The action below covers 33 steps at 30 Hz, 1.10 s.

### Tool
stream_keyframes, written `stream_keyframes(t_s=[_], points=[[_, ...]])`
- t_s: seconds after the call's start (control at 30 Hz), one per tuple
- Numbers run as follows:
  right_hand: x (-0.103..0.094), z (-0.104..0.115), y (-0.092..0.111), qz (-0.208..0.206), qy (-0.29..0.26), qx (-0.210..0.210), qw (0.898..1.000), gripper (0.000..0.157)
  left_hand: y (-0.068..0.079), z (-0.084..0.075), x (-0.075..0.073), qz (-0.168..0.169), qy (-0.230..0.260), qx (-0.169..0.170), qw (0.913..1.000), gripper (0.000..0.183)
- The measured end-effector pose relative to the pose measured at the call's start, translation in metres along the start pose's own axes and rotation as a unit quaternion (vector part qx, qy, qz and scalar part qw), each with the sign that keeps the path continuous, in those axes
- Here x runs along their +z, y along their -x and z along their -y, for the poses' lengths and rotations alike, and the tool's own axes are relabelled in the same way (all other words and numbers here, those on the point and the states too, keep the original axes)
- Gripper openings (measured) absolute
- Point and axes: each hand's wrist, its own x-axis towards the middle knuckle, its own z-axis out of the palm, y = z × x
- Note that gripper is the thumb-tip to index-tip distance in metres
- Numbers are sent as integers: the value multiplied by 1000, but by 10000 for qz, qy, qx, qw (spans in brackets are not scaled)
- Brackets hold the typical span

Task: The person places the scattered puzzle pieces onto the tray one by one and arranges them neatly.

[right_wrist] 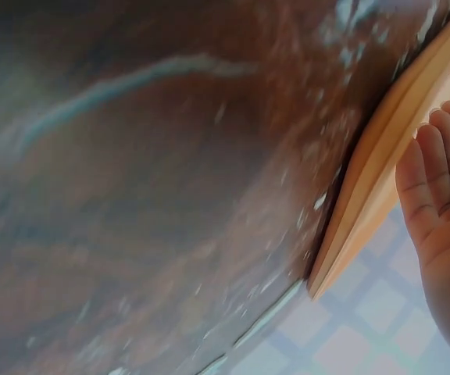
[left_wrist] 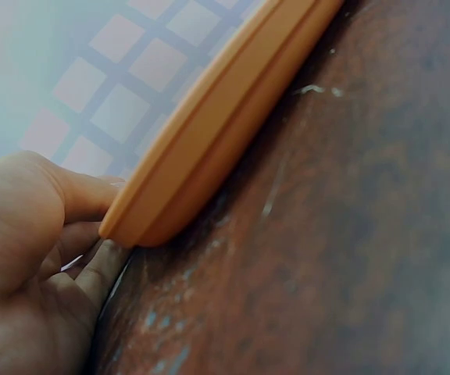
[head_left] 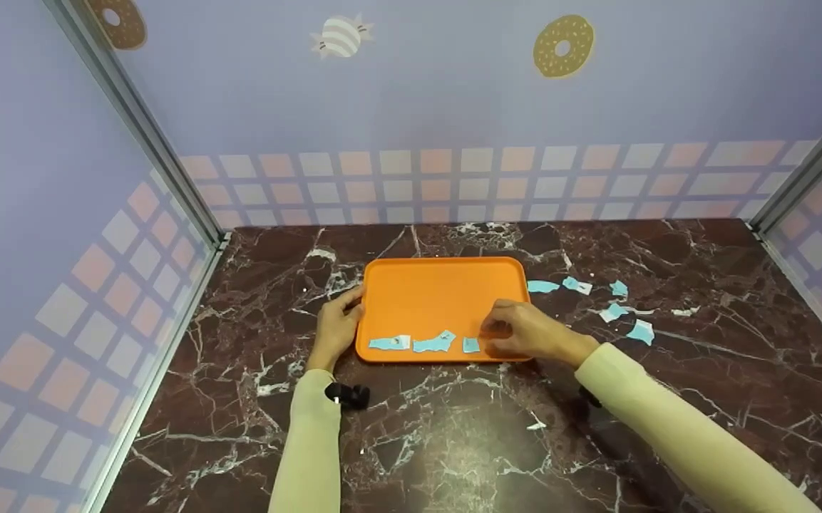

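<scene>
Your left hand (head_left: 336, 329) curls its fingers (left_wrist: 92, 195) against the tray's (head_left: 439, 296) left rim at 9 o'clock, thumb on the edge, holding it. Your right hand (head_left: 525, 333) hovers over the tray's near right corner at 4 o'clock, fingers bent and close together; whether they pinch anything you cannot tell. Just left of them, three blue paper scraps (head_left: 433, 343) lie along the near edge inside the tray. More blue scraps (head_left: 617, 310) sit on the marble table (head_left: 453, 442) at 3 o'clock. Dark marks on the scraps are too small to read.
</scene>
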Motion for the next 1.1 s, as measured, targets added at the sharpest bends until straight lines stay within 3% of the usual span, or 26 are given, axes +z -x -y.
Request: stream_keyframes(t_s=[0.63, 1.1], points=[[-42, -30, 37, -729, 20, 423, 9964, 18, 2, -1, 1, -21, 59, -38, 10000, 40], [-68, -48, 70, -730, 212, 1046, 9916, 25, 2, 0, 0, 58, 29, -125, 9999, 42]])
